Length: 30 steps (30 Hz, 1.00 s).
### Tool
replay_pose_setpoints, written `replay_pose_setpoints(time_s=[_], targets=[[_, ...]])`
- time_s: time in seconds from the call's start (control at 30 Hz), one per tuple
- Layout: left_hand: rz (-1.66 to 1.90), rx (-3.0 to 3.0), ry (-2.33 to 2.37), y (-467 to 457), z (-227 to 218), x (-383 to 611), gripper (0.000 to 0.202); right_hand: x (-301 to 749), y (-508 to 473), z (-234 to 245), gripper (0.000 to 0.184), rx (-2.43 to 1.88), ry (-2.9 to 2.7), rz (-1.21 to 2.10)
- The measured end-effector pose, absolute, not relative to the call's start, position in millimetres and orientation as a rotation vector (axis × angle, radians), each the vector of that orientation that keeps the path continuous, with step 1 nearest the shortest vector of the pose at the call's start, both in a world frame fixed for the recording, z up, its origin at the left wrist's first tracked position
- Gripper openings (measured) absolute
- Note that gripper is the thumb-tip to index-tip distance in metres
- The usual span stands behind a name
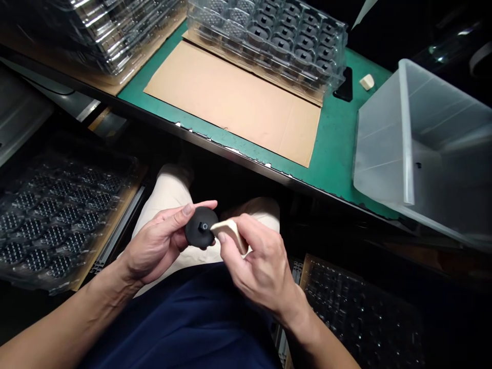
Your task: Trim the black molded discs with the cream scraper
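Observation:
Over my lap, my left hand (161, 238) grips a round black disc (196, 233) by its edge. A small square boss with a ring-shaped top stands at the disc's centre. My right hand (259, 256) is closed round a cream-coloured block (232, 233) that looks like an eraser or hard sponge. One tapered end of the block is at the right side of the disc, close to the boss. Whether it touches the disc I cannot tell. The fingers behind the disc are partly hidden.
Beyond my knees is a green-topped table (338, 154) with a chipped edge. On it lie a cardboard sheet (238, 102), a clear tray of black parts (284, 38), stacked clear trays (115, 36), a phone (346, 87), another cream block (367, 82) and a plastic bin (378, 128). More trays (57, 220) flank me.

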<state>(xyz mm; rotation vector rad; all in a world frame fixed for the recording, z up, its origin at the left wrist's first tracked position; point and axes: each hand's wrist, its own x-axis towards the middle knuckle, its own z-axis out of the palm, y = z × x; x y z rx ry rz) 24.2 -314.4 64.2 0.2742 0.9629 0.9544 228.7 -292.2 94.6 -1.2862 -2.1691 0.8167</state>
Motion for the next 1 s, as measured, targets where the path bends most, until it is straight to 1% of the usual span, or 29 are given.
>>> replay_pose_setpoints(time_s=[0.03, 0.13, 0.23, 0.3, 0.37, 0.4, 0.47, 0.5, 0.53, 0.57, 0.6, 0.67, 0.7, 0.77, 0.8, 0.9, 1.0], targets=[[0.928, 0.296, 0.964, -314, 64, 24, 0.038, 229, -292, 95, 0.025, -1.291, -2.175, 0.821], [0.787, 0.394, 0.885, -313, 63, 23, 0.038, 230, -290, 95, 0.014, -1.201, -2.280, 0.709], [0.796, 0.403, 0.821, -312, 63, 23, 0.036, 229, -288, 96, 0.019, -1.130, -2.301, 0.649], [0.889, 0.353, 0.860, -312, 63, 23, 0.035, 228, -288, 96, 0.015, -1.176, -2.225, 0.710], [0.942, 0.321, 0.918, -311, 63, 22, 0.038, 228, -289, 95, 0.019, -1.228, -2.190, 0.778], [0.930, 0.326, 0.928, -311, 62, 21, 0.039, 228, -289, 95, 0.020, -1.233, -2.207, 0.789], [0.834, 0.376, 0.888, -310, 61, 19, 0.039, 230, -289, 94, 0.014, -1.187, -2.274, 0.742], [0.778, 0.403, 0.846, -310, 61, 18, 0.040, 230, -288, 95, 0.014, -1.136, -2.306, 0.698], [0.751, 0.414, 0.807, -311, 61, 18, 0.041, 230, -287, 95, 0.019, -1.086, -2.325, 0.657], [0.762, 0.409, 0.781, -311, 61, 19, 0.040, 229, -286, 95, 0.023, -1.057, -2.322, 0.627], [0.811, 0.391, 0.777, -311, 62, 20, 0.038, 228, -285, 96, 0.022, -1.065, -2.289, 0.612], [0.986, 0.344, 0.827, -312, 64, 22, 0.036, 224, -286, 97, 0.012, -1.149, -2.167, 0.679], [1.071, 0.330, 0.863, -311, 66, 23, 0.038, 221, -288, 97, 0.011, -1.198, -2.103, 0.754], [1.148, 0.327, 0.914, -311, 67, 24, 0.038, 219, -290, 97, 0.021, -1.251, -2.040, 0.878], [1.135, 0.333, 0.921, -311, 67, 23, 0.038, 218, -291, 96, 0.023, -1.260, -2.047, 0.885], [0.953, 0.356, 0.896, -310, 62, 17, 0.034, 222, -287, 95, 0.014, -1.221, -2.196, 0.745], [0.760, 0.344, 0.792, -312, 55, 13, 0.037, 228, -278, 96, 0.021, -1.013, -2.405, 0.627]])
